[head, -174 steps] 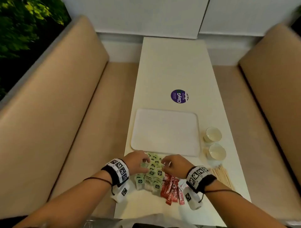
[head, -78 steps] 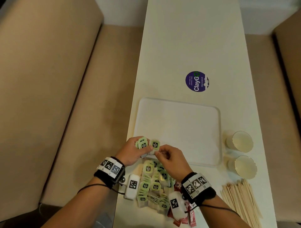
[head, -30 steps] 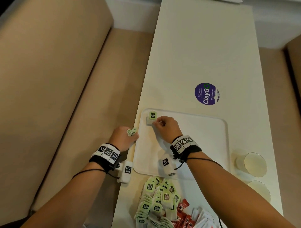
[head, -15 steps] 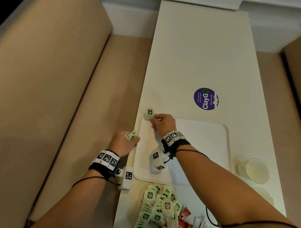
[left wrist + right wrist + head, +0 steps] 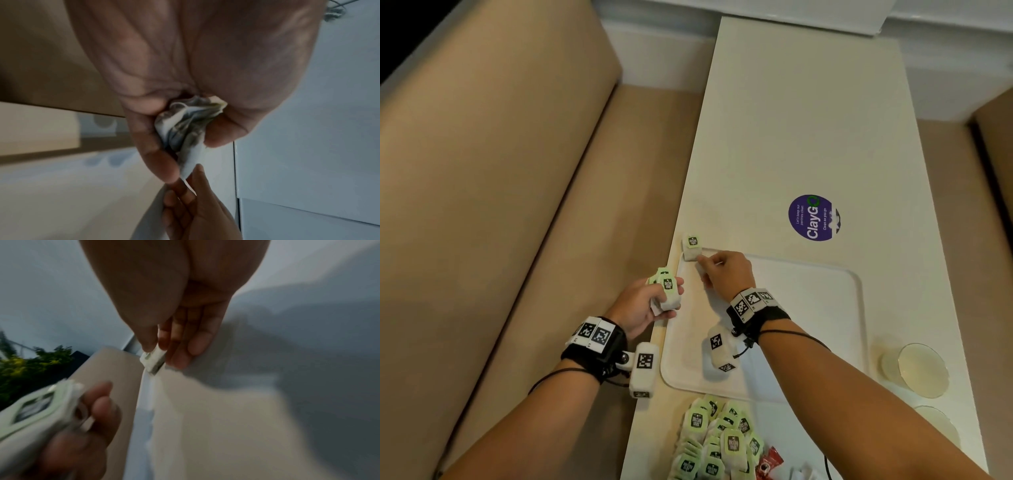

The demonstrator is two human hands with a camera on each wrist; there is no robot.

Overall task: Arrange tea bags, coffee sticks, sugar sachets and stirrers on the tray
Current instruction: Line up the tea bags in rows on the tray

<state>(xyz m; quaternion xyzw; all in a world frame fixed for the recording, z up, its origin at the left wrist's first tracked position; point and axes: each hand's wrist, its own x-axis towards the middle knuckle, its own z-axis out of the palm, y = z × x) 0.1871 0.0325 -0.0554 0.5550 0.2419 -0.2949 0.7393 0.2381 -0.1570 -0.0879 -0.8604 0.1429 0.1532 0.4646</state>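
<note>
A white tray [image 5: 808,308] lies on the table. At its far left corner a green-labelled tea bag [image 5: 691,247] rests on the rim, and my right hand [image 5: 701,263] pinches its near end between thumb and fingers. The right wrist view shows that pinch on the tea bag [image 5: 153,359]. My left hand [image 5: 666,299] hovers at the tray's left edge and grips a bundle of tea bags [image 5: 667,283], which appear crumpled in the palm [image 5: 188,125]. A loose pile of tea bags [image 5: 717,442] lies near the table's front edge, with red coffee sticks [image 5: 768,460] beside it.
Two paper cups [image 5: 921,370] stand right of the tray. A purple round sticker [image 5: 813,217] marks the table beyond the tray. Beige bench seats [image 5: 517,205] flank the narrow table on both sides.
My right hand has carried one tea bag up to the tray's far left corner and stays on it. The left hand keeps its bundle beside the tray's left edge.
</note>
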